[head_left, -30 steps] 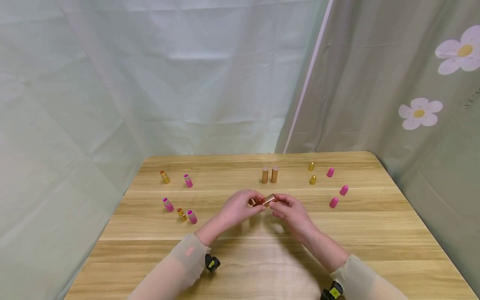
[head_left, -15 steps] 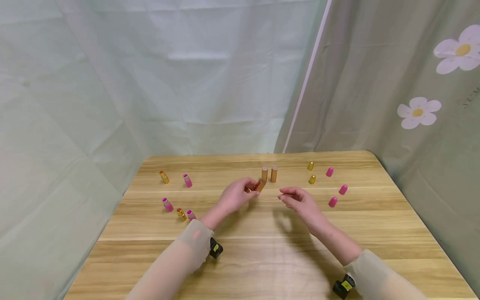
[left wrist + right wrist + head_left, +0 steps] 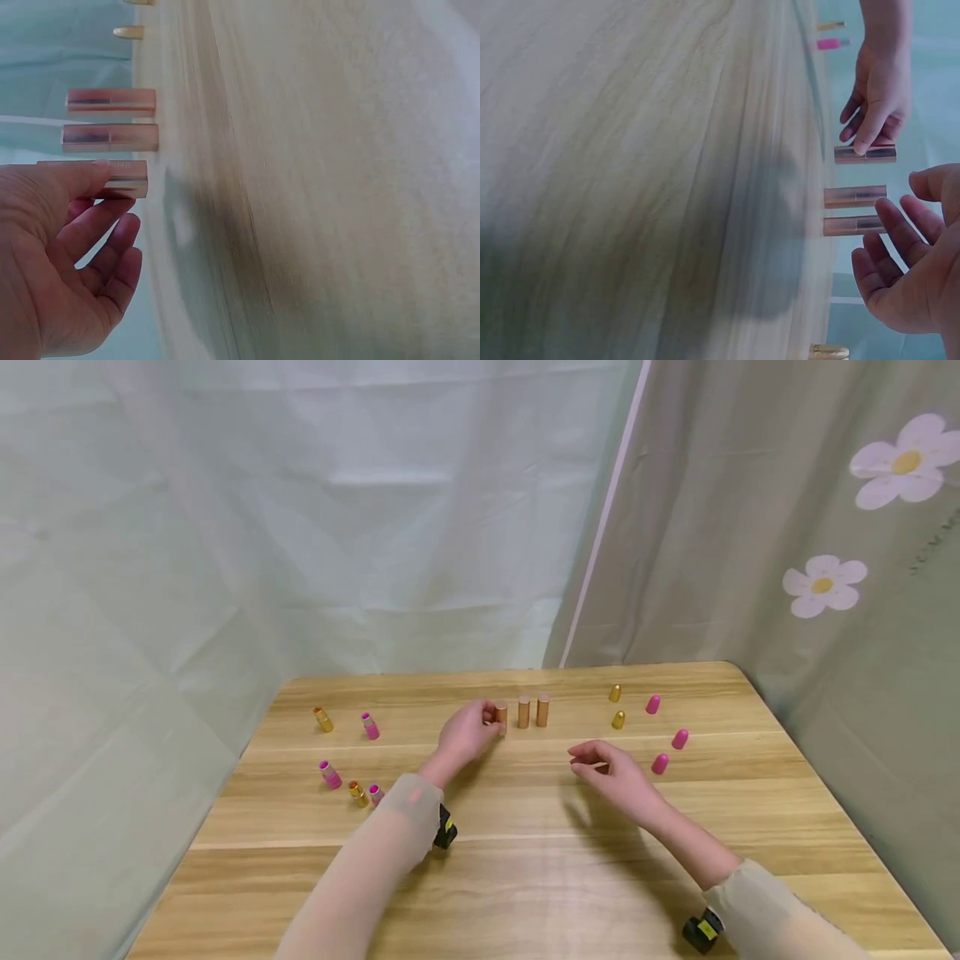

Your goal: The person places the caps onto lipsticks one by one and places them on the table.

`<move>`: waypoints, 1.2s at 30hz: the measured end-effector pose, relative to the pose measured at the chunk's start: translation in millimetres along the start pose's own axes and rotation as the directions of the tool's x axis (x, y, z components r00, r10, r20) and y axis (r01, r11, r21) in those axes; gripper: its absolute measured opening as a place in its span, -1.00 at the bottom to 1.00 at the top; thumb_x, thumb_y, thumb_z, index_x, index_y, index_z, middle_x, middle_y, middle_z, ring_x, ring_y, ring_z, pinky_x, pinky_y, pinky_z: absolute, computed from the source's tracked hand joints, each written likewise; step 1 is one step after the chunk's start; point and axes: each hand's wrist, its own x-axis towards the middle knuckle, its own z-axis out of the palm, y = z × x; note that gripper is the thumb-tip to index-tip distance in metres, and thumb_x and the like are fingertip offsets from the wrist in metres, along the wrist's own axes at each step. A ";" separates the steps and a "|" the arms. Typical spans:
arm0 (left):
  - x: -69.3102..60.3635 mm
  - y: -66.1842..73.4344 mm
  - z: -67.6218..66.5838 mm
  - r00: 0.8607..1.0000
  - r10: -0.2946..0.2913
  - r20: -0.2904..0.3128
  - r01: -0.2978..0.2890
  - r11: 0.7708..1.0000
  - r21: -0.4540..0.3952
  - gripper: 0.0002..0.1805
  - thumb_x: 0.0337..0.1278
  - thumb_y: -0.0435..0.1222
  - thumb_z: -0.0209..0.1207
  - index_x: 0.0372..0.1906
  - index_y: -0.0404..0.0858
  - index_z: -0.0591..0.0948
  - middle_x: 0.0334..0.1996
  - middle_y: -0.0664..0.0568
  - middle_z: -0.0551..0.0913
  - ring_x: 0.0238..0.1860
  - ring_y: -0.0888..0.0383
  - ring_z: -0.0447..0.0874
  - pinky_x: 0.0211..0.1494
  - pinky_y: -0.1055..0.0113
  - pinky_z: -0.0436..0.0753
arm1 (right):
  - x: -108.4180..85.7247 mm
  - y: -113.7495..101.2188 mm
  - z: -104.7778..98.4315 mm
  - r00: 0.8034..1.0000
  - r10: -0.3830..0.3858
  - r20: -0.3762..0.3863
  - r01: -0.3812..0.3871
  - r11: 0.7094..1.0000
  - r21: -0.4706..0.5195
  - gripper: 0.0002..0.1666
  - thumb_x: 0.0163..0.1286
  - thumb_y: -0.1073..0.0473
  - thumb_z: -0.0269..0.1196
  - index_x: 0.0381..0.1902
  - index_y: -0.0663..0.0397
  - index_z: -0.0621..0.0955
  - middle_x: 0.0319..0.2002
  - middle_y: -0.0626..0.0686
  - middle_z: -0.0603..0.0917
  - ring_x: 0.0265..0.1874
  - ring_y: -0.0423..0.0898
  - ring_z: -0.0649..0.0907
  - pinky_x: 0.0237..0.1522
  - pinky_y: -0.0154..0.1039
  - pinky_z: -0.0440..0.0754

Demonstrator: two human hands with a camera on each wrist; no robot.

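My left hand (image 3: pixel 467 731) pinches a closed copper-coloured lipstick (image 3: pixel 501 716) between thumb and fingers at the back middle of the table. That lipstick is upright; in the left wrist view its lower part (image 3: pixel 129 180) shows beyond the thumb. Just to its right stand two like it, a middle lipstick (image 3: pixel 523 712) and a right-hand lipstick (image 3: pixel 542 711), with a small gap between each. My right hand (image 3: pixel 618 779) hovers over the table to the front right of the row, fingers loosely bent, holding nothing.
At the left stand uncapped lipstick bases, gold (image 3: pixel 323 720) and pink (image 3: pixel 370 727), several in all; my left sleeve partly covers one pink base (image 3: pixel 377 794). Rounded gold caps (image 3: pixel 618 720) and pink caps (image 3: pixel 680 739) stand at the right. A curtain (image 3: pixel 420 527) hangs behind the table.
My right hand has let go of the lipstick and drawn off to the right. My left hand has carried it back and left, turning it from tilted to upright beside the other two.
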 end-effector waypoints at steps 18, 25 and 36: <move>19.2 -5.7 10.2 0.999 -0.026 -0.018 0.027 0.998 0.053 -0.74 0.35 -0.22 0.31 0.03 -0.21 0.61 -0.05 -0.01 0.70 0.02 0.01 0.65 0.13 0.07 0.59 | -6.9 8.8 2.1 0.999 0.039 0.016 -0.039 0.999 0.005 -0.65 0.50 0.14 0.29 0.16 0.15 0.64 -0.07 0.00 0.73 -0.08 -0.05 0.69 0.01 -0.10 0.64; 16.5 -11.0 7.5 0.999 -0.048 -0.003 0.048 0.999 0.022 -0.56 0.34 -0.18 0.32 0.23 -0.21 0.55 0.11 -0.05 0.67 0.15 -0.03 0.62 0.24 0.03 0.55 | -7.7 7.5 3.2 0.999 0.028 0.017 -0.028 1.000 0.002 -0.65 0.50 0.13 0.28 0.16 0.15 0.64 -0.07 0.00 0.73 -0.07 -0.03 0.68 0.01 -0.08 0.64; -0.7 -4.9 -20.3 0.994 -0.028 -0.108 0.041 0.993 0.115 -0.34 0.38 0.12 0.17 0.37 -0.21 0.47 0.21 -0.05 0.60 0.14 -0.05 0.62 0.10 0.00 0.62 | -11.6 6.9 -29.7 0.998 -0.019 -0.057 0.018 1.000 -0.023 -0.62 0.53 0.08 0.27 0.18 0.16 0.62 0.03 0.14 0.72 -0.04 0.04 0.69 -0.09 -0.25 0.66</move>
